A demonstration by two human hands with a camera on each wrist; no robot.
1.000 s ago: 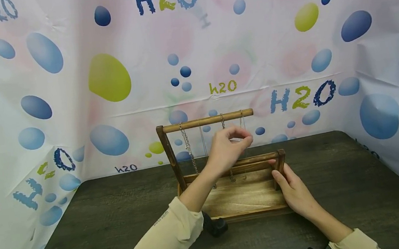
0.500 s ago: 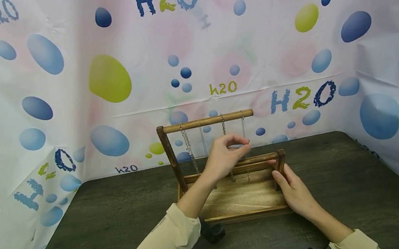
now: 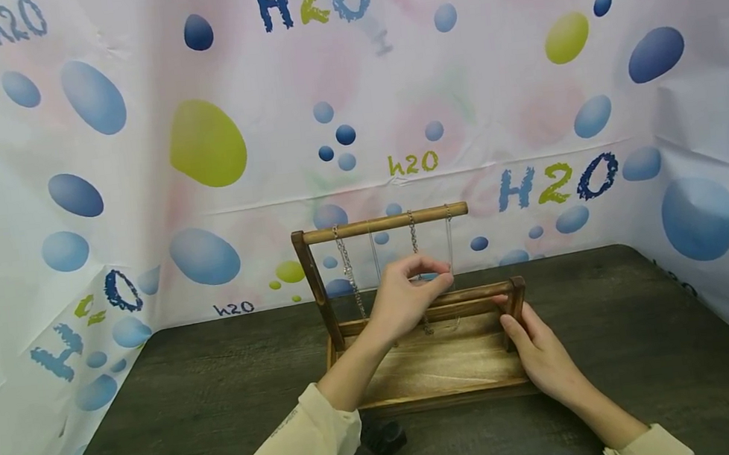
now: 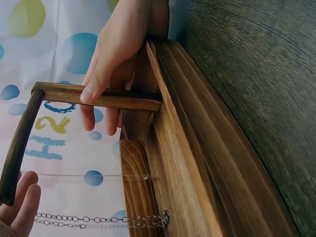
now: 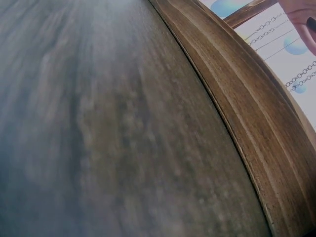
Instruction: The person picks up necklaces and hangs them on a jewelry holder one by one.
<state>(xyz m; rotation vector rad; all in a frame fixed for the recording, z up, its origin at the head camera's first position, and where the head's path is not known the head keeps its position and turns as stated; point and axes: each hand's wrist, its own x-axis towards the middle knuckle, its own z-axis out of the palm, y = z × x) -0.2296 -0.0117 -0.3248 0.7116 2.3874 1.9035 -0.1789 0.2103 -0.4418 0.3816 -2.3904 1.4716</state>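
A wooden jewelry stand [image 3: 384,223] with an upper bar, a lower bar and a tray base stands on the table. From its upper bar hang a chunky chain [image 3: 346,263], a thin one, a dark link chain [image 3: 413,235] and, rightmost, a fine necklace [image 3: 450,240]. My left hand [image 3: 402,298] pinches that fine necklace between thumb and index finger, above the lower bar. My right hand [image 3: 540,348] grips the stand's right post [image 4: 123,100], thumb in front and fingers behind, as the left wrist view shows. The necklace's lower end dangles over the tray.
The dark wooden table [image 3: 221,394] surrounds the stand. Behind it and at both sides rises a white sheet [image 3: 499,107] printed with coloured ovals and letters. A black wrist device [image 3: 383,439] sits below my left forearm.
My left hand has moved down and slightly left along the fine necklace, whose strands now hang straighter and closer together. The right hand keeps its grip on the post.
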